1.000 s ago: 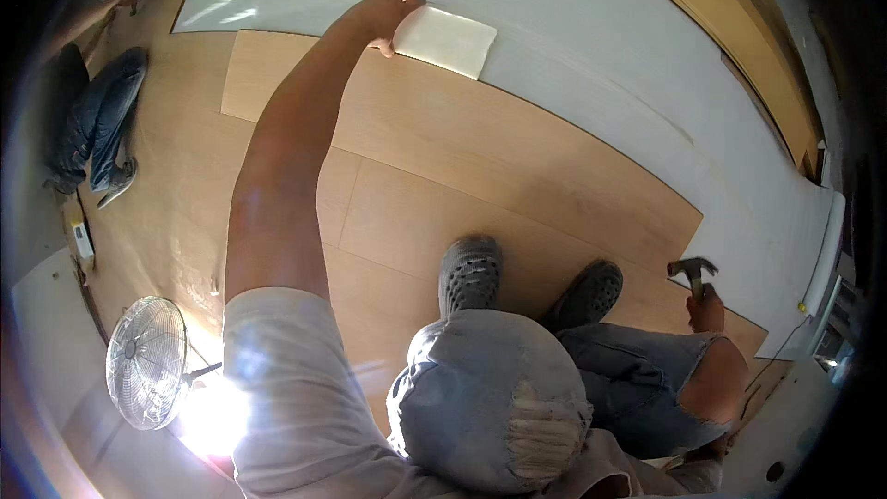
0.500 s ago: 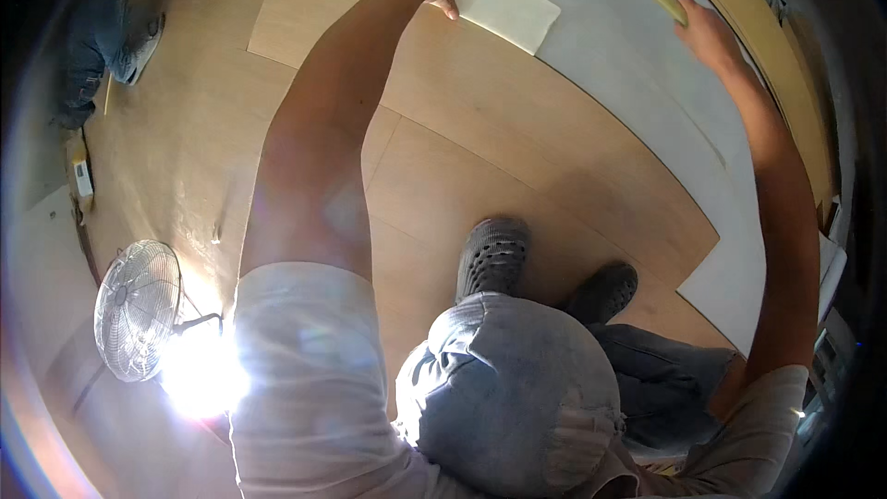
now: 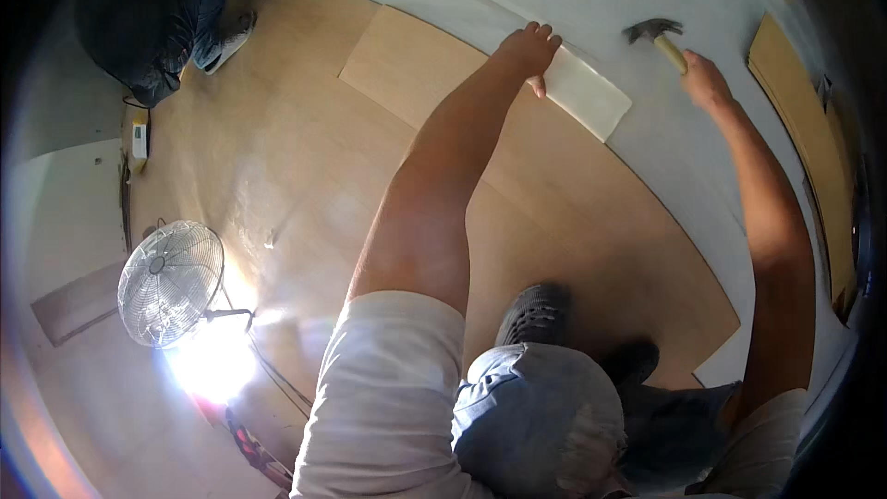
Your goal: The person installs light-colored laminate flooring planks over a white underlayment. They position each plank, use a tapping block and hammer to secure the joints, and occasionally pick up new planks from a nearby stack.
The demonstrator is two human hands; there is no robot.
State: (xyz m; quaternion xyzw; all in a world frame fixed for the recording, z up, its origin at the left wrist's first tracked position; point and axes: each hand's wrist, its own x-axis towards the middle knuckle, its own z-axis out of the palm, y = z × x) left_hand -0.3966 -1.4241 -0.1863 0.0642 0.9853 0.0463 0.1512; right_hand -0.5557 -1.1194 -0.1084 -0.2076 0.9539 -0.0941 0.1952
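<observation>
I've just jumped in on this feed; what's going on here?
A person's left hand holds the near-left end of a flat whitish piece set along the edge of the wood-look planks, beside a pale sheet. The right hand grips a hammer by its handle, its head apart from that piece. Another person is at the upper left, and a fan stands at the lower left.

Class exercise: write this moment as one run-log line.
left hand: gripping white block at plank edge | right hand: holding hammer | hammer head: apart from white block | nearby: wire fan, lower left
</observation>
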